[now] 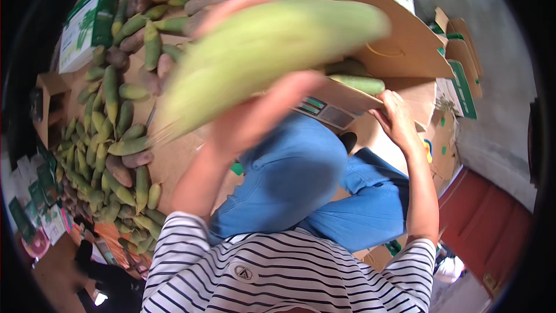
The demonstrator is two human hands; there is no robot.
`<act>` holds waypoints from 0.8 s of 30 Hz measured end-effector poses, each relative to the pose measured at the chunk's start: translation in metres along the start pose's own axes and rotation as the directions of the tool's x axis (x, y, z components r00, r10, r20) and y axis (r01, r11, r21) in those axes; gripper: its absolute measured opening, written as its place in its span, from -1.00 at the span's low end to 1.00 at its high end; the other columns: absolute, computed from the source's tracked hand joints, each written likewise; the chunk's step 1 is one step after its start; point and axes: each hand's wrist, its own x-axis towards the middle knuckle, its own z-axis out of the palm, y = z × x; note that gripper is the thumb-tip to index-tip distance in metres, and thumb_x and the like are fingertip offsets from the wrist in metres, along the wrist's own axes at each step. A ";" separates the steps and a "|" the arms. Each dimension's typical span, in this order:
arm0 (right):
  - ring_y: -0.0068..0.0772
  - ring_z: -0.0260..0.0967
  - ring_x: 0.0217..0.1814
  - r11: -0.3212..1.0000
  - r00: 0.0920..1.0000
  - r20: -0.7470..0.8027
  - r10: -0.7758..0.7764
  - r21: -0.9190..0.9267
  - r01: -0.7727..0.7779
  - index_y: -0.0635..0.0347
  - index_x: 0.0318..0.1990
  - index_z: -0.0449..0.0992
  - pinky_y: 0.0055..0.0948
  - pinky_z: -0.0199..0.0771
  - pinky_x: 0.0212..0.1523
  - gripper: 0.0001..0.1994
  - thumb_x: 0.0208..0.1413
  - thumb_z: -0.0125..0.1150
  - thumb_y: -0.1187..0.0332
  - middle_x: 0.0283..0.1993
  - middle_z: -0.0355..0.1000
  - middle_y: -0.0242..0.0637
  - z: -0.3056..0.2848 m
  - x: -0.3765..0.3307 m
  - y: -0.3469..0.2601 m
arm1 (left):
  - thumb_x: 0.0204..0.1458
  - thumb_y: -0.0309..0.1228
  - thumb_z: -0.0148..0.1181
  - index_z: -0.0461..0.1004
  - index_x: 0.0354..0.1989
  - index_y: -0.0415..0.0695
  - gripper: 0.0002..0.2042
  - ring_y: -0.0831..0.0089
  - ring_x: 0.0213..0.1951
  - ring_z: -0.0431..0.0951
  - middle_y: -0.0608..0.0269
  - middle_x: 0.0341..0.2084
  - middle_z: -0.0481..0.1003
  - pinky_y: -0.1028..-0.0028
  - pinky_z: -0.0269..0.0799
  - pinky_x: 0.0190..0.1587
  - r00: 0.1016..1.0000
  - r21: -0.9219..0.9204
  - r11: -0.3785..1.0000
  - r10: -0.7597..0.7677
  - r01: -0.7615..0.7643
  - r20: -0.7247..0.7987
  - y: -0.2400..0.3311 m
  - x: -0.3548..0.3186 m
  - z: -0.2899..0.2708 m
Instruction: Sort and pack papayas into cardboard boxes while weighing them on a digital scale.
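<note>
Spread over the brown flattened cardboard sheets (174, 165) on the floor: a long heap of green husked corn ears mixed with reddish-purple tubers (110, 133), running from upper centre down the left side to the lower left. Beyond, at upper right, open brown cardboard boxes with green printed sides (405, 40), one more green corn ear (359, 84) lying between their flaps. In the middle, bent knees in blue denim trousers (301, 179), and below them a black-and-white striped shirt (278, 278) filling the lower edge. Close to the camera and blurred, a large pale green corn ear in its husk (260, 52), slanting from lower left to upper right across the centre, raised well above the heap. Wrapped around its lower side, the left hand (260, 110), grip closed on the pale green ear, thumb and palm toward the camera, a fingertip showing above the husk. Out to the right, the right hand (394, 119), fingers curled over the edge of a brown cardboard flap bearing a small printed label (341, 107), grip closed on that flap. At far left, a white and green printed carton (84, 29) just beside the heap, and at lower left small green and white printed packets (37, 197) scattered near a dark shape too blurred to tell.
</note>
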 end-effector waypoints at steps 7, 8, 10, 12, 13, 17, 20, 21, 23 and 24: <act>0.06 0.31 -0.25 0.999 0.999 0.032 0.037 0.009 -0.038 0.28 -0.22 0.34 -0.14 0.31 -0.26 -0.72 -0.05 0.28 0.39 -0.33 0.33 -0.04 -0.004 -0.006 -0.003 | -0.06 -0.30 0.35 0.26 0.16 -0.19 -0.40 0.34 0.12 0.35 0.18 0.07 0.34 0.35 0.27 0.15 0.870 0.022 0.872 -0.486 0.489 -0.077 -0.075 -0.058 0.003; 0.06 0.31 -0.25 0.999 0.999 0.035 0.026 0.018 -0.027 0.28 -0.22 0.34 -0.14 0.31 -0.26 -0.72 -0.05 0.28 0.39 -0.33 0.33 -0.04 -0.003 -0.006 -0.004 | -0.05 -0.33 0.34 0.31 0.11 -0.20 -0.46 0.36 0.01 0.42 0.19 -0.02 0.40 0.38 0.37 0.04 0.798 0.080 0.805 -0.560 0.587 -0.221 -0.112 -0.083 -0.019; 0.05 0.32 -0.25 1.000 1.000 -0.012 0.016 -0.015 -0.016 0.29 -0.22 0.34 -0.15 0.30 -0.28 -0.72 -0.06 0.28 0.43 -0.32 0.33 -0.05 -0.002 -0.008 -0.003 | -0.07 -0.33 0.34 0.41 -0.03 -0.24 -0.57 0.34 -0.14 0.47 0.10 -0.17 0.46 0.38 0.41 -0.09 0.780 0.419 0.664 -0.464 0.620 -0.419 -0.178 -0.132 -0.075; 0.04 0.32 -0.26 1.000 1.000 0.007 0.022 -0.003 -0.022 0.29 -0.21 0.34 -0.15 0.31 -0.28 -0.72 -0.06 0.28 0.44 -0.32 0.33 -0.05 -0.001 -0.004 0.000 | -0.10 -0.27 0.34 0.39 -0.04 -0.30 -0.51 0.14 -0.06 0.43 -0.06 -0.13 0.43 0.29 0.34 0.02 0.735 0.582 0.449 -0.431 0.677 -0.523 -0.229 -0.177 -0.136; 0.04 0.32 -0.26 0.999 0.999 0.020 0.037 0.005 -0.037 0.29 -0.21 0.34 -0.16 0.31 -0.28 -0.72 -0.06 0.28 0.45 -0.32 0.33 -0.06 -0.001 -0.003 0.000 | -0.12 -0.25 0.34 0.36 -0.02 -0.32 -0.47 0.05 0.00 0.39 -0.09 -0.11 0.41 0.24 0.30 0.08 0.698 0.602 0.356 -0.427 0.715 -0.576 -0.246 -0.191 -0.162; 0.03 0.33 -0.26 1.000 1.000 0.006 0.026 -0.008 -0.026 0.31 -0.23 0.35 -0.16 0.32 -0.27 -0.73 -0.07 0.28 0.46 -0.32 0.33 -0.06 0.001 -0.002 -0.002 | -0.17 -0.18 0.36 0.32 0.02 -0.39 -0.36 -0.02 0.05 0.36 -0.21 -0.04 0.38 0.21 0.27 0.12 0.578 0.568 0.179 -0.463 0.803 -0.672 -0.284 -0.212 -0.212; 0.01 0.34 -0.25 0.999 0.999 0.018 0.031 0.005 -0.032 0.32 -0.24 0.35 -0.18 0.33 -0.26 -0.73 -0.07 0.28 0.47 -0.31 0.35 -0.06 0.000 -0.001 -0.003 | -0.25 -0.11 0.41 0.28 0.06 -0.43 -0.23 -0.07 0.08 0.34 -0.29 0.01 0.35 0.22 0.26 0.14 0.576 0.600 0.113 -0.465 0.792 -0.673 -0.294 -0.207 -0.218; 0.00 0.34 -0.25 0.999 0.998 0.029 0.048 0.004 -0.049 0.32 -0.23 0.35 -0.19 0.33 -0.25 -0.73 -0.08 0.29 0.48 -0.30 0.35 -0.05 0.000 -0.003 -0.002 | -0.27 -0.05 0.42 0.26 0.07 -0.42 -0.18 -0.07 0.09 0.33 -0.29 0.03 0.33 0.23 0.26 0.15 0.489 0.535 0.076 -0.529 0.841 -0.694 -0.291 -0.195 -0.215; 0.00 0.35 -0.24 0.999 0.998 0.026 0.053 0.002 -0.053 0.32 -0.24 0.35 -0.20 0.34 -0.24 -0.73 -0.08 0.29 0.49 -0.30 0.36 -0.05 -0.004 -0.002 -0.004 | -0.29 0.00 0.42 0.25 0.09 -0.42 -0.14 -0.07 0.10 0.33 -0.29 0.06 0.31 0.23 0.26 0.16 0.394 0.467 0.031 -0.588 0.884 -0.707 -0.282 -0.175 -0.208; 0.00 0.35 -0.23 0.998 0.998 0.016 0.055 0.006 -0.055 0.33 -0.24 0.35 -0.20 0.34 -0.23 -0.73 -0.09 0.29 0.50 -0.29 0.36 -0.05 -0.005 -0.001 -0.006 | -0.32 0.05 0.42 0.24 0.10 -0.41 -0.10 -0.07 0.10 0.33 -0.29 0.06 0.31 0.24 0.27 0.16 0.326 0.464 -0.074 -0.615 0.883 -0.718 -0.279 -0.167 -0.202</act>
